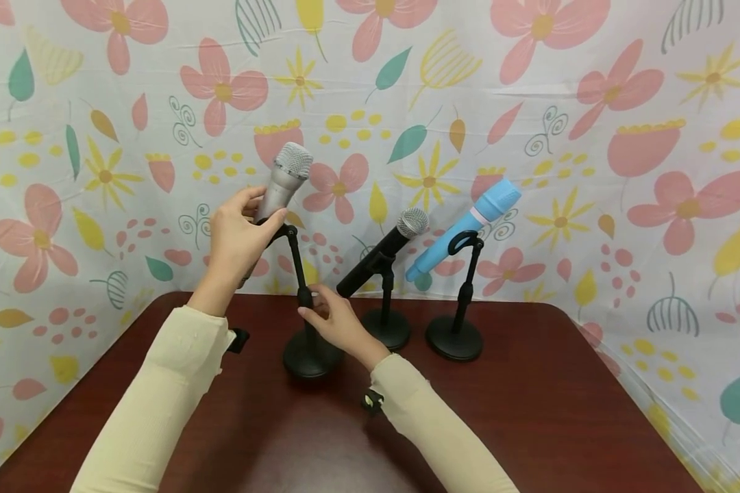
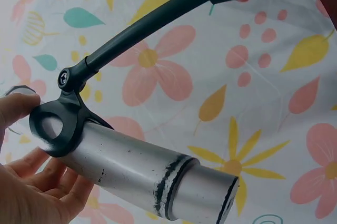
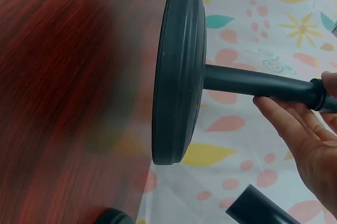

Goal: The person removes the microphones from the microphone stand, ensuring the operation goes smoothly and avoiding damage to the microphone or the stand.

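My left hand (image 1: 237,229) grips a silver microphone (image 1: 281,185), thumb on one side and fingers on the other. In the left wrist view the microphone's scuffed lower body (image 2: 126,161) passes through a black ring-shaped clip (image 2: 68,142) atop a desk stand (image 2: 147,23). My right hand (image 1: 342,325) holds that stand's pole between thumb and fingers near the collar (image 1: 305,297). The stand's round black base (image 3: 179,76) shows edge-on in the right wrist view; whether it touches the table is hard to tell. The microphone tilts with its mesh head up and to the right.
Right of my hands, a black microphone (image 1: 379,253) leans in its stand (image 1: 387,330). Beyond it a light blue microphone (image 1: 462,233) sits in another stand (image 1: 455,339). All are on a dark red wooden table (image 1: 530,411), with a floral cloth (image 1: 358,89) hanging behind.
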The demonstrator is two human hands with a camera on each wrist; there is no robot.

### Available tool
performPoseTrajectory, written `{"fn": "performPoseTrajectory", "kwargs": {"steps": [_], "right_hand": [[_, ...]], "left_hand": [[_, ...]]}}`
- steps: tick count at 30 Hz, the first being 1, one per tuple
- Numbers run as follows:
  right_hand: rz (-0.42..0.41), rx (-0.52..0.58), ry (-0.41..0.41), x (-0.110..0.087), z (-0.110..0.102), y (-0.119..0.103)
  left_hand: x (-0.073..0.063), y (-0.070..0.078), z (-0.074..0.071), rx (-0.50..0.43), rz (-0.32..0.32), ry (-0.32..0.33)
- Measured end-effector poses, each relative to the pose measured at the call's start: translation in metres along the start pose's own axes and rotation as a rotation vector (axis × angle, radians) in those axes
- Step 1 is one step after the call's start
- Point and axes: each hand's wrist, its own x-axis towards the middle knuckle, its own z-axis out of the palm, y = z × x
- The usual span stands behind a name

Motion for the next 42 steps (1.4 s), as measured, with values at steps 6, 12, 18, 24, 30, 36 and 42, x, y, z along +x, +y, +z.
{"fn": "performPoseTrajectory", "kwargs": {"steps": [6,12,18,24,30,36,42], "right_hand": [[-0.036,-0.014,-0.002,-0.01,-0.009,-0.005],[-0.095,-0.04,0.007,-0.021,-0.018,-0.011],[-0.098,-0.043,0.028,-0.029,-0.027,-0.012],[-0.072,-0.028,0.025,-0.04,-0.033,-0.007],[-0.054,-0.034,0.021,-0.048,-0.04,-0.002],[-0.036,-0.031,0.021,-0.05,-0.048,-0.001],[-0.041,-0.039,0.026,-0.051,-0.051,-0.001]], "left_hand": [[-0.002,0.007,0.0,0.008,0.018,-0.017],[-0.005,0.015,-0.002,0.012,0.025,-0.028],[-0.009,0.026,-0.001,-0.006,0.047,-0.054],[-0.013,0.028,0.004,-0.024,0.036,-0.082],[-0.016,0.033,0.008,-0.041,0.016,-0.096],[-0.013,0.038,0.01,-0.05,-0.005,-0.114],[-0.01,0.043,0.01,-0.056,-0.021,-0.12]]}}
